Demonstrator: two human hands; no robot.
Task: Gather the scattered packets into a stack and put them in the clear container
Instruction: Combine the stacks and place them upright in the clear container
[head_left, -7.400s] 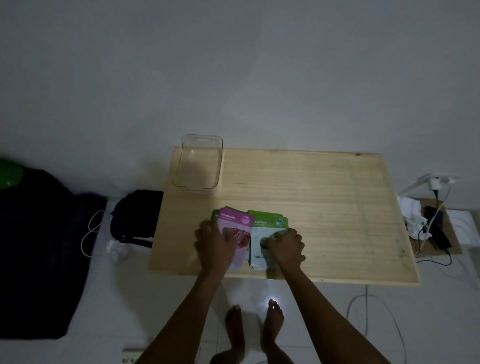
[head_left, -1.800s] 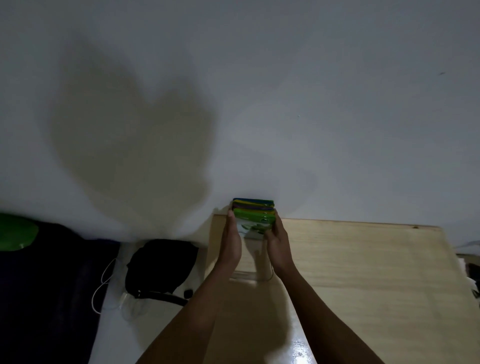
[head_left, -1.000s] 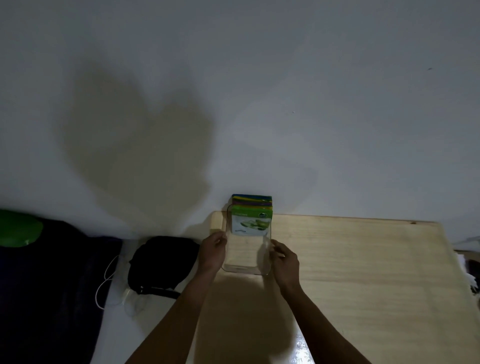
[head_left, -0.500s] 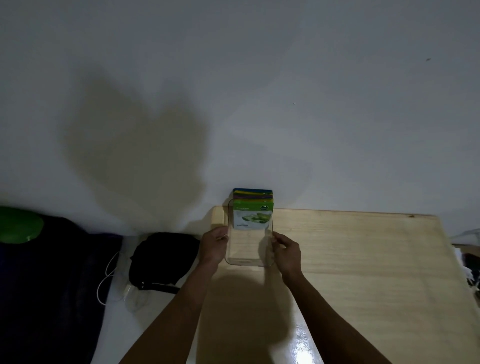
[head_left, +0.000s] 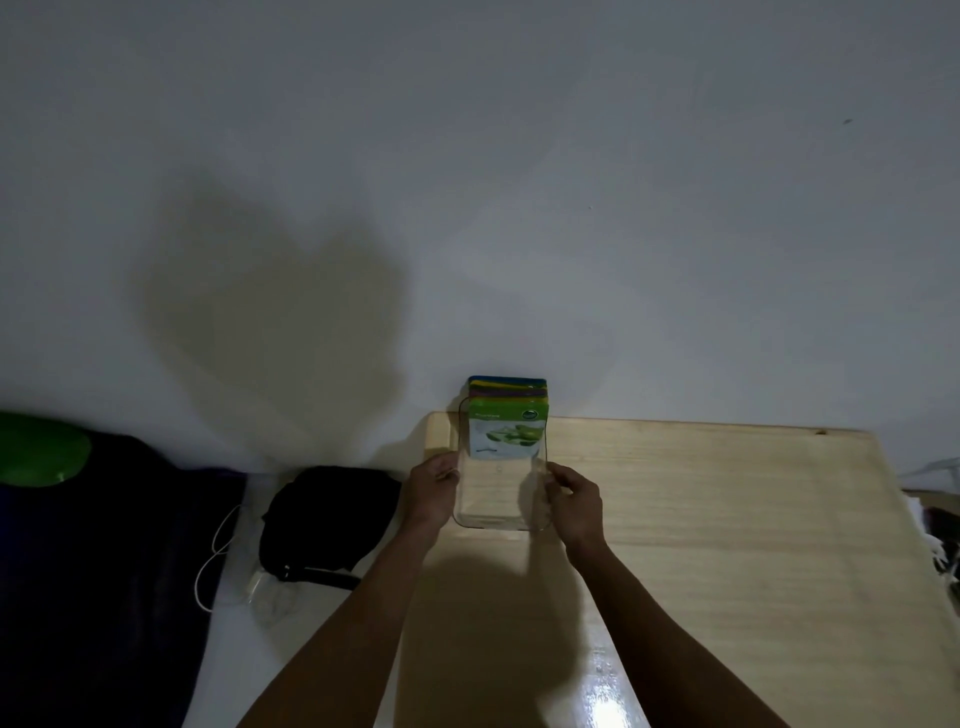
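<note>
Taking the clear container (head_left: 500, 493) as my landmark and going left to right: well off to its left, below the table edge, a black bag (head_left: 327, 519) sits on the floor with a white cable (head_left: 218, 561) beside it, and none of that has moved.

Just left of the container, my left hand (head_left: 430, 491) is curled against its left wall, fingers loosely closed on the rim and nothing else in them. A couple of seconds ago this hand was pressed on the side of the stack, lowering it; now it has come off the packets and only steadies the container.

In the container itself, the stack of packets (head_left: 506, 423) stands upright at the far end, green-and-white face toward me and coloured top edges showing above the rim. Its nearer half holds nothing. Since half a second ago the stack has not shifted, so I judge it settled, probably leaning on the far wall, though I cannot tell that for sure.

Just right of the container, my right hand (head_left: 574, 499) pinches the right wall with thumb and fingertips, also holding no packet.

Right of that, the wooden table (head_left: 727, 519) shows no stray packets in view, where seconds ago the packets lay on it under my palms. I take it the gathering and placing are done; what remains is letting go, watching that the stack does not tip forward.
</note>
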